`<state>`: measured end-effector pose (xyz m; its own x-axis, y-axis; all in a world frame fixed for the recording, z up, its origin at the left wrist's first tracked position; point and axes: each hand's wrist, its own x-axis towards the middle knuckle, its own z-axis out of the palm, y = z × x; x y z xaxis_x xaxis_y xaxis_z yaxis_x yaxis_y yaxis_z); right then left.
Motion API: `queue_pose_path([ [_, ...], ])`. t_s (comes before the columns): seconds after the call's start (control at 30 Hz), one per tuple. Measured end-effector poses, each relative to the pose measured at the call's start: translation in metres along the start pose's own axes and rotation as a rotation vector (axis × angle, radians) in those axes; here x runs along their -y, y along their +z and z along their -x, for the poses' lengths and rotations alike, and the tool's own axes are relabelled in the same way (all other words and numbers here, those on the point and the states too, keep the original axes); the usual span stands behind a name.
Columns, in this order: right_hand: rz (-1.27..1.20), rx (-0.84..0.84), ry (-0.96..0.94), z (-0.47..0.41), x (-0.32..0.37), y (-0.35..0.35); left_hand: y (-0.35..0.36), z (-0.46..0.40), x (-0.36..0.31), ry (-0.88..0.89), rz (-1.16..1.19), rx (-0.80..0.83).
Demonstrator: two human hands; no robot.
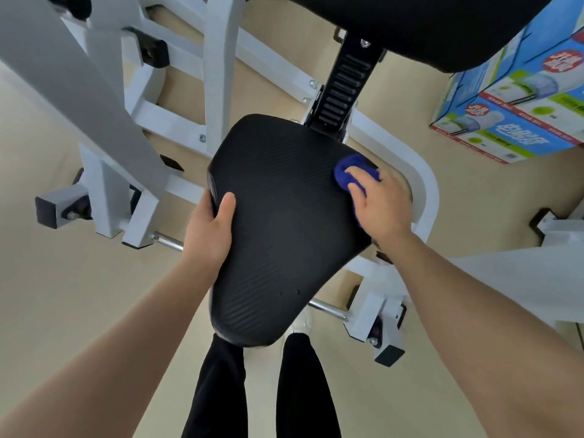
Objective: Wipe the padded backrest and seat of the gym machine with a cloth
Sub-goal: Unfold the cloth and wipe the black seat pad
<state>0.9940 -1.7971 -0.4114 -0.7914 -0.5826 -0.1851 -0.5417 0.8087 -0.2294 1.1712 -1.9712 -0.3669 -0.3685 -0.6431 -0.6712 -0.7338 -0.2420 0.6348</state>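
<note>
Directly below me, the black padded seat fills the middle of the view, textured top facing up. Right hand lies flat on the seat's far right corner, fingers spread, pressing a bunched blue cloth against the padding; cloth pokes out past my fingertips and under the palm. Left hand grips the seat's left edge, thumb on top, fingers curled over the side. Black backrest hangs above the seat's far end, joined by a slotted black bracket. White frame to the seat's left. Blue printed boxes on the floor, right of the seat.
</note>
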Motion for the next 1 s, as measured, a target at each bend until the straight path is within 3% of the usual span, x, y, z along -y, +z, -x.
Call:
queue_pose_path([
  [0.1,-0.034,-0.033,-0.148,0.026,0.017,-0.002,-0.001,0.004,0.002,0.029,0.067,0.074],
  [0.23,-0.175,0.101,-0.425,0.071,0.049,-0.008,0.0,0.004,0.001,0.037,0.069,0.058],
  [0.3,-0.113,0.128,-0.504,0.058,0.044,-0.009,-0.001,0.001,0.003,0.056,0.038,0.033],
  [0.37,-0.034,0.06,-0.439,0.03,0.034,-0.005,0.001,0.001,0.004,0.083,-0.036,-0.028],
  [0.47,-0.003,0.043,-0.062,-0.006,0.032,0.0,0.002,0.003,0.001,0.102,-0.048,-0.053],
  [0.53,-0.011,0.032,0.028,-0.005,0.047,0.002,0.001,0.006,-0.003,0.074,-0.017,-0.029],
  [0.7,-0.134,0.033,-0.288,0.058,0.097,-0.003,-0.001,0.006,-0.002,0.038,0.063,-0.06],
  [0.8,-0.137,0.076,-0.458,0.051,0.092,-0.001,-0.002,0.005,0.0,0.016,0.117,-0.062],
  [0.87,-0.071,0.015,-0.418,0.024,0.082,0.006,-0.002,0.002,0.007,0.026,0.106,-0.064],
  [1.0,0.002,0.001,-0.047,-0.028,0.094,0.013,-0.005,-0.001,0.013,0.046,0.19,-0.047],
])
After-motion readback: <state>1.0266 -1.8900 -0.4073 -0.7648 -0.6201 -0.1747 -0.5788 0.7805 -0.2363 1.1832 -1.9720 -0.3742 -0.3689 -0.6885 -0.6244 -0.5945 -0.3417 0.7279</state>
